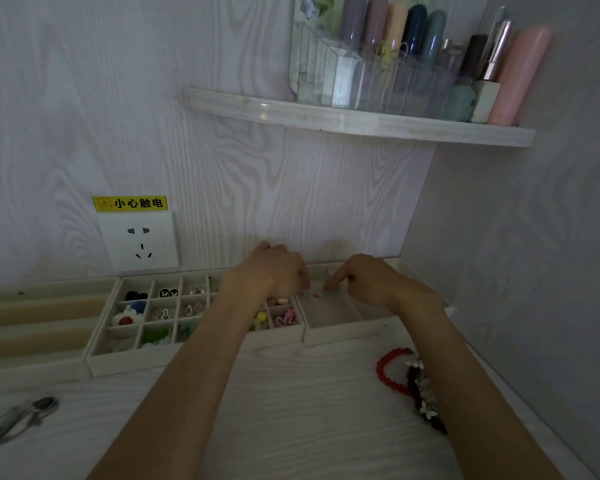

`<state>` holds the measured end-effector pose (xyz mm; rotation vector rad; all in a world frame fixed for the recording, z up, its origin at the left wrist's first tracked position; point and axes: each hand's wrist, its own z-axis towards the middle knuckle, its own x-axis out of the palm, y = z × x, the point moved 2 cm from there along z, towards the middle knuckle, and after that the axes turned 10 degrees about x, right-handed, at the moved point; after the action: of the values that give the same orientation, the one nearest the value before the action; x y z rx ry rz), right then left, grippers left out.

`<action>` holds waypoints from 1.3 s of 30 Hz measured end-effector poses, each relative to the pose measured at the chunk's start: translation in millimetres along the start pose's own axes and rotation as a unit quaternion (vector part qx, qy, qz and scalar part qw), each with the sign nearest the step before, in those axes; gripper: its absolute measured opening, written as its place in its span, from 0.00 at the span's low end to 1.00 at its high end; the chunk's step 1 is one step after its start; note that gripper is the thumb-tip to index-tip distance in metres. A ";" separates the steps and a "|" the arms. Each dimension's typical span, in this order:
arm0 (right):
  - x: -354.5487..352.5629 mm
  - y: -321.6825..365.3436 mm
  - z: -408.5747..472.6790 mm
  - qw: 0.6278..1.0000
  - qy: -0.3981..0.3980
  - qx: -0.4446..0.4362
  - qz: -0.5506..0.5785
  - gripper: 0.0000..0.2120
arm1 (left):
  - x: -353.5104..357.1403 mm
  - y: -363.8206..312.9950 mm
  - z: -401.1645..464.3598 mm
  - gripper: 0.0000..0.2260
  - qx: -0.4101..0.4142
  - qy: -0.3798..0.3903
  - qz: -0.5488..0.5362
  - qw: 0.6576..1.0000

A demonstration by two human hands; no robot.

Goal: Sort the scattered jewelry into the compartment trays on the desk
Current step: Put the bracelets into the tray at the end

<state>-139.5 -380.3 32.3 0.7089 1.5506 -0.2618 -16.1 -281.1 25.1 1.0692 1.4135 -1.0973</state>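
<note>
Both hands reach to the back of the desk over the trays. My left hand (274,271) hovers with curled fingers over the seam between the grid tray (125,362) and the wide-slot tray (347,332). My right hand (361,280) points its index finger down at a small pale bead piece (314,295) in the wide-slot tray; my left fingertips touch the same piece. The grid tray holds earrings, pompoms and small charms in several cells. A red bead bracelet (390,370) and a dark bracelet with white flowers (425,393) lie on the desk by my right forearm.
A long beige tray (32,327) sits at the far left. A grey metallic chain or cord (18,419) lies at the desk's left front. A wall socket (140,241) is behind the trays. A corner shelf (361,123) with cosmetics hangs overhead; a wall closes the right side.
</note>
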 end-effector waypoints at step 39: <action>8.5 -94.5 -125.5 0.980 -0.008 0.077 0.182 0.12 | 53.9 -116.5 -36.1 0.10 0.162 -0.139 -0.333 0.919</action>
<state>-296.1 -380.8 16.6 1.0934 1.3651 -0.1128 -142.1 -265.2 -15.6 0.6052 1.4215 -1.9480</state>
